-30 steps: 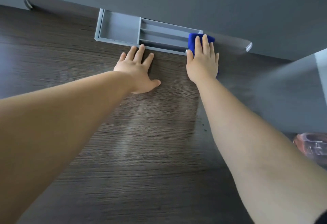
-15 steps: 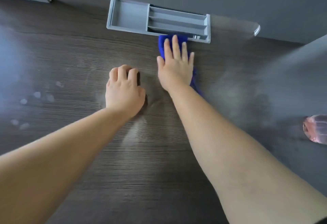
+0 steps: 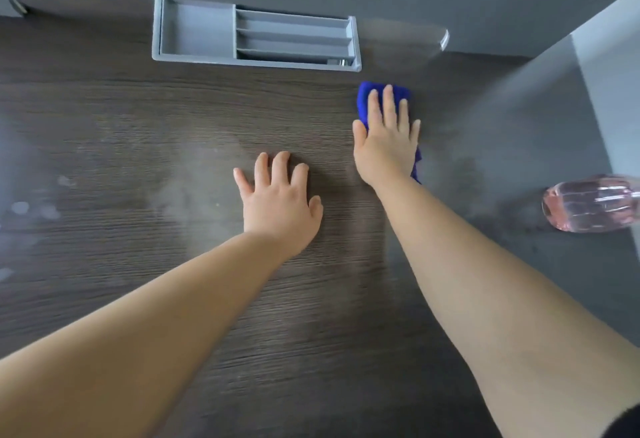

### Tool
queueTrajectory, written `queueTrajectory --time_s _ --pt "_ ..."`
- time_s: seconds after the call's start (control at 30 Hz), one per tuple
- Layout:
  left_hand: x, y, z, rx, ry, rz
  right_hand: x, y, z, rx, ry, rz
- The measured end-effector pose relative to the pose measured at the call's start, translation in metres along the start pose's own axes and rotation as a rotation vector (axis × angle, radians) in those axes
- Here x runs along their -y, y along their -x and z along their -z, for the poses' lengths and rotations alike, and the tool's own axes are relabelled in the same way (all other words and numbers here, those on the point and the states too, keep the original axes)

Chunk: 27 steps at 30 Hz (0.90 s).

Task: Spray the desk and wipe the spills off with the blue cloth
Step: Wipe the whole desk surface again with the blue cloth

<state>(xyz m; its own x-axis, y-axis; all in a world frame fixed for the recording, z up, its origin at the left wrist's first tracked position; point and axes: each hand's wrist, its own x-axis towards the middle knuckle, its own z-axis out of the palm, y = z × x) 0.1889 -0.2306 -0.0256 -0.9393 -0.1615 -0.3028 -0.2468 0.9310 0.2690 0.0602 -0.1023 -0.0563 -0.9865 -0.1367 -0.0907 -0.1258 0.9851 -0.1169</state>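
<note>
The dark wood-grain desk (image 3: 138, 299) fills the view. My right hand (image 3: 386, 136) lies flat with straight fingers on the blue cloth (image 3: 365, 98), pressing it to the desk just below the right end of the grey tray. Most of the cloth is hidden under the hand; a corner shows at the wrist. My left hand (image 3: 278, 200) rests flat on the bare desk, fingers spread, left of the right hand. Pale wet smears and white spots (image 3: 34, 209) sit on the desk's left side. A clear pinkish spray bottle (image 3: 588, 204) stands at the right edge.
A grey recessed organiser tray (image 3: 256, 38) with compartments sits at the desk's back edge against a dark wall. A grey side panel (image 3: 571, 108) rises along the right, behind the bottle.
My right hand has slid the cloth to the right along the tray's front. My left hand has gone from curled fingers to flat with spread fingers, lower on the desk.
</note>
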Motion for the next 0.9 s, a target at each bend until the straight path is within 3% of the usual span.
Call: queueTrajectory --time_s 0.07,0.1,0.23,0.37,0.5,0.6,0.73,0.9 --pt "-0.008 -0.004 -0.003 0.029 -0.054 -0.005 -0.009 -0.013 0.005 0.043 0.039 0.238" --pt "-0.01 -0.008 -0.003 0.03 -0.081 0.002 -0.022 -0.027 0.007 0.043 0.039 0.244" --pt "-0.022 -0.017 0.0 0.013 -0.059 0.062 -0.079 -0.055 0.015 0.019 -0.03 -0.101" --pt "-0.033 -0.009 -0.009 0.0 -0.043 0.0 -0.091 0.022 0.008 -0.029 -0.062 -0.261" --pt "-0.047 0.013 -0.023 0.006 -0.079 -0.166 -0.07 0.105 -0.001 -0.007 0.025 -0.115" --pt "-0.047 0.027 -0.028 0.031 -0.129 -0.247 -0.088 0.067 0.007 0.007 0.025 -0.006" --pt "-0.04 0.054 -0.035 0.025 -0.135 -0.283 -0.128 0.023 0.013 -0.005 -0.027 -0.131" --pt "-0.031 0.097 -0.045 0.046 -0.128 -0.299 -0.127 0.122 -0.001 -0.047 -0.032 -0.279"
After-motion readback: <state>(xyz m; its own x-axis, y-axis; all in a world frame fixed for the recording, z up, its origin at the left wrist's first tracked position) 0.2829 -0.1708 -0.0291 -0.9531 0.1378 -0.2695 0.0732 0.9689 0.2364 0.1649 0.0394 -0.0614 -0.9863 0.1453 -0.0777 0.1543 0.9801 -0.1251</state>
